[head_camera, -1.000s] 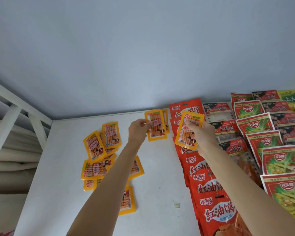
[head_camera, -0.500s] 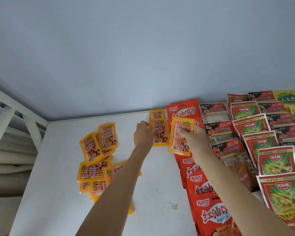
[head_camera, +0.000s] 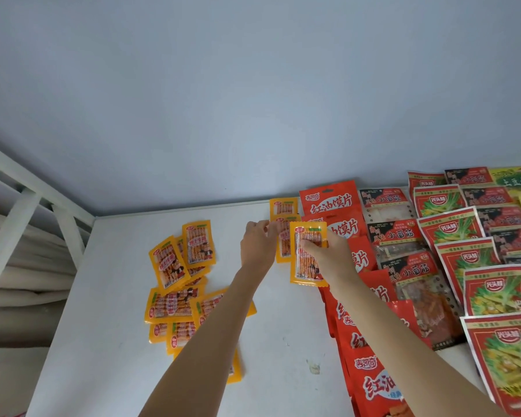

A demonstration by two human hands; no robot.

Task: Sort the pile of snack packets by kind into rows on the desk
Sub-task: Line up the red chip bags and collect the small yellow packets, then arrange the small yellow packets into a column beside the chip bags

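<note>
The person's right hand (head_camera: 328, 257) pinches a small yellow-orange plastic snack packet with a clear window of red sticks (head_camera: 309, 254), fingers (head_camera: 312, 243) curled over its upper front. The packet stands upright just left of the column of bright red foil packets with white lettering (head_camera: 333, 203), its right edge overlapping that column; whether its lower edge touches the white worktop (head_camera: 109, 326) cannot be told.

The left hand (head_camera: 257, 243) is just beside it, fingers bent onto the left edge of a second yellow-orange packet (head_camera: 283, 245), which lies on the worktop partly hidden behind the held one. A third yellow-orange packet (head_camera: 283, 206) lies just behind that, near the worktop's back edge against the pale blue wall (head_camera: 253, 85), so the three line up in a short row running away from the person.

A loose pile of the same yellow-orange packets (head_camera: 178, 281) lies to the left, well apart from the row, overlapping at mixed angles and partly covered by the left forearm.

Right of the red foil column come a column of dark red-and-black packets with clear lower halves (head_camera: 403, 236), then a column of red packets with green vegetable pictures (head_camera: 463, 257), each overlapping the next. Further dark packets and yellow-green packets (head_camera: 515, 180) sit at the far right. A white slatted frame (head_camera: 18, 206) stands off the worktop's left side.
</note>
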